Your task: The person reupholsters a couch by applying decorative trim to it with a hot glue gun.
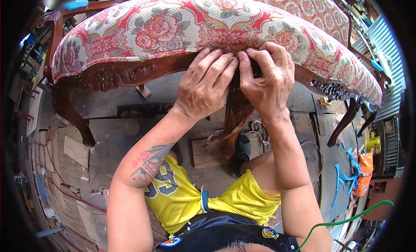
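Observation:
A carved dark wooden sofa (117,76) stands in front of me, its front edge wrapped in floral upholstery fabric (162,33) of red, pink and cream. At the middle of the front rail, my left hand (206,81) has its fingers pressed together over the fabric's lower edge, the fingertips partly hidden. Close beside it, my right hand (266,74) pinches the same edge between thumb and bent fingers. Both hands are closed, just above the centre leg (234,122). Whether a small fastener lies between the fingers cannot be seen.
Dark boards (130,139) make up the floor, with a wooden block (208,154) by the centre leg. Blue plastic pieces (346,176), an orange bag (365,165) and a yellow can (372,145) lie at right. A green cord (346,217) crosses near my right arm.

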`<action>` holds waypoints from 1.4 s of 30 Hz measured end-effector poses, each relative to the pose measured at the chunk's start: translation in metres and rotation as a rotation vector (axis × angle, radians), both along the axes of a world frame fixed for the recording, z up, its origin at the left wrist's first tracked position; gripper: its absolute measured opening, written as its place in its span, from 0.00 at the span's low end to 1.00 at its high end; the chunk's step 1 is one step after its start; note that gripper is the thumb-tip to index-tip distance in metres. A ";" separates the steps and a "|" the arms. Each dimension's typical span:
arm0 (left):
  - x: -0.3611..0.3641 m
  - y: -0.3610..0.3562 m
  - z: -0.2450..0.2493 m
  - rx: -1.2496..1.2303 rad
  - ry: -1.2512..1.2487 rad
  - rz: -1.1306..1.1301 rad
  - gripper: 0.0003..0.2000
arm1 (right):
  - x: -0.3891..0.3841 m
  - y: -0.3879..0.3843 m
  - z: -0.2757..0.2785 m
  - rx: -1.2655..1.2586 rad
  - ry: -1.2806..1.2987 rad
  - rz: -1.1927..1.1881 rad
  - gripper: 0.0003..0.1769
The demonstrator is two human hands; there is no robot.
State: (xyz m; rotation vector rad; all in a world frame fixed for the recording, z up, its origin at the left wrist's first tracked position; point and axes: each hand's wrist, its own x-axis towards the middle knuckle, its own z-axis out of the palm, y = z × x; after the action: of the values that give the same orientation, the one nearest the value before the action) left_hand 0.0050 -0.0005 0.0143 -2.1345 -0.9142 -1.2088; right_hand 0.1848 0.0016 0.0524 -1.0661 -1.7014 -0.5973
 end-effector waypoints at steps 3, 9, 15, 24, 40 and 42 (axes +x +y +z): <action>0.000 0.000 0.001 -0.001 -0.004 -0.005 0.19 | -0.001 0.000 0.000 -0.004 -0.010 -0.016 0.09; 0.001 0.002 -0.003 -0.003 -0.043 -0.036 0.21 | -0.001 -0.002 0.002 -0.027 -0.005 -0.001 0.09; 0.001 0.003 -0.004 -0.007 -0.049 -0.037 0.21 | 0.000 -0.002 0.001 -0.033 -0.013 -0.015 0.09; 0.001 0.003 -0.003 0.009 -0.039 -0.044 0.19 | -0.001 -0.003 0.004 -0.067 -0.011 -0.011 0.09; -0.001 0.008 -0.012 0.043 -0.016 -0.086 0.19 | 0.000 0.001 0.000 -0.068 0.017 -0.007 0.10; -0.001 0.012 -0.017 0.047 -0.032 -0.119 0.19 | 0.000 0.002 -0.001 -0.062 0.022 -0.003 0.09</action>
State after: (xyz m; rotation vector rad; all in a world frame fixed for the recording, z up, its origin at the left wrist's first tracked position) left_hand 0.0040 0.0116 -0.0024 -2.1640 -0.7738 -1.3131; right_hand 0.1852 0.0034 0.0518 -1.1149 -1.7090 -0.5358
